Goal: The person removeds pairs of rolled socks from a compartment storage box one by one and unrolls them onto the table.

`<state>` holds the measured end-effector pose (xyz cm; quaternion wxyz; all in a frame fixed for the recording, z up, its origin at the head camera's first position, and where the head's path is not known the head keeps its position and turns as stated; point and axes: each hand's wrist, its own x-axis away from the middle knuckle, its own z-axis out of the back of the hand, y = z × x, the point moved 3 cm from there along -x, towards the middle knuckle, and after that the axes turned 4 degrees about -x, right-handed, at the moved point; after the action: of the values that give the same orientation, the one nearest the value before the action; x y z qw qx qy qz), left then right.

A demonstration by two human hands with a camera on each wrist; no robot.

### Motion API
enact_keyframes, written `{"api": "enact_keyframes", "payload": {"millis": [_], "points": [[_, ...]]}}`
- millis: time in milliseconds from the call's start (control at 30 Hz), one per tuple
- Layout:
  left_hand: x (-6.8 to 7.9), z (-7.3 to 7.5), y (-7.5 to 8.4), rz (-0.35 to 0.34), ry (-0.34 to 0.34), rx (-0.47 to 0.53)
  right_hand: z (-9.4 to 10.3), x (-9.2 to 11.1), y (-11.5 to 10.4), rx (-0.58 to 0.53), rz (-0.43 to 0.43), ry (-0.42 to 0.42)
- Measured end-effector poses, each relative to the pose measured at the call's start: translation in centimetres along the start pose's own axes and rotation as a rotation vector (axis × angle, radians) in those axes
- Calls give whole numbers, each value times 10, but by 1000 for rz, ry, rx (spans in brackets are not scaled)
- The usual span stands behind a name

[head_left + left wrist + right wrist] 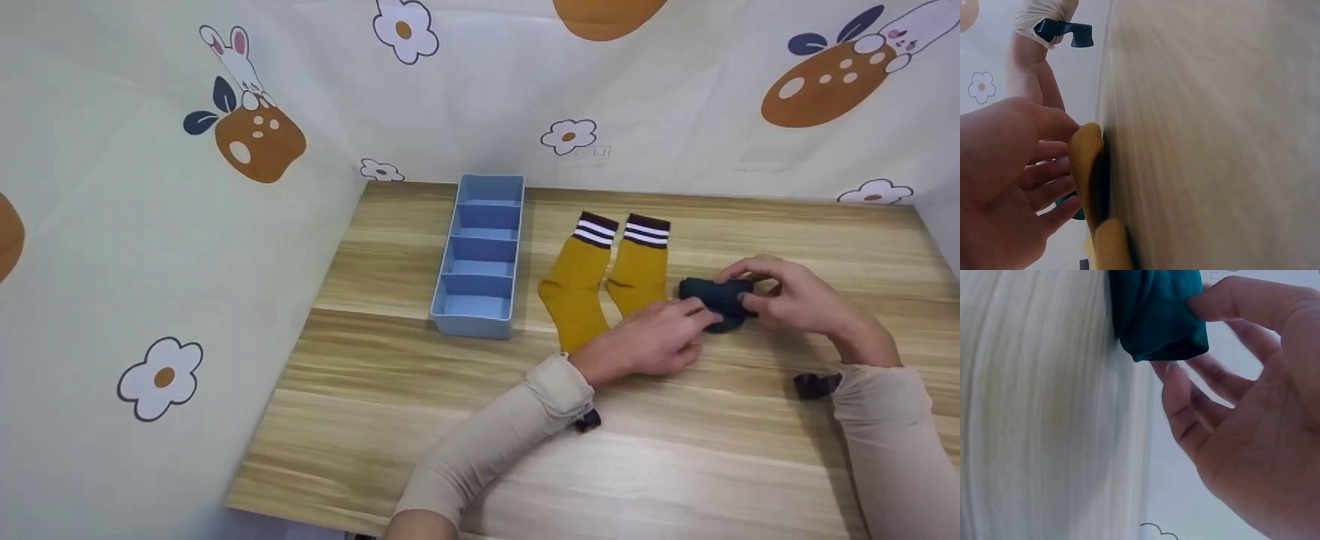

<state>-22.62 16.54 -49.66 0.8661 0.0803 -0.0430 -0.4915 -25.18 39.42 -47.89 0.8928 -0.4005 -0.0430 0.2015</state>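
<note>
A dark green, rolled-up sock (716, 295) lies on the table to the right of two mustard-yellow socks (576, 289) with striped cuffs. My right hand (799, 296) holds the roll's right end, thumb on the near side and fingers on the far side. In the right wrist view, the green fabric (1159, 315) sits at the fingertips. Reaching over the yellow toes, my left hand (652, 337) touches the roll's near flap with loosely extended fingers. A yellow sock (1086, 152) partly hides those fingertips in the left wrist view.
A light blue organizer box (474, 326) with several compartments in a row stands left of the yellow socks. Patterned white sheeting (480, 97) borders the wooden table (360, 390) at the back and sides. Dark wrist straps (816, 386) hang by the sleeves.
</note>
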Motion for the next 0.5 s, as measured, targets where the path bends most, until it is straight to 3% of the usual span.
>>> {"api": "enact_keyframes", "payload": {"millis": [200, 500], "points": [[0, 0, 2, -6, -37, 31, -5, -2, -4, 94, -20, 4], [1, 4, 9, -53, -42, -106, -8, -9, -13, 201, 57, 158]]}}
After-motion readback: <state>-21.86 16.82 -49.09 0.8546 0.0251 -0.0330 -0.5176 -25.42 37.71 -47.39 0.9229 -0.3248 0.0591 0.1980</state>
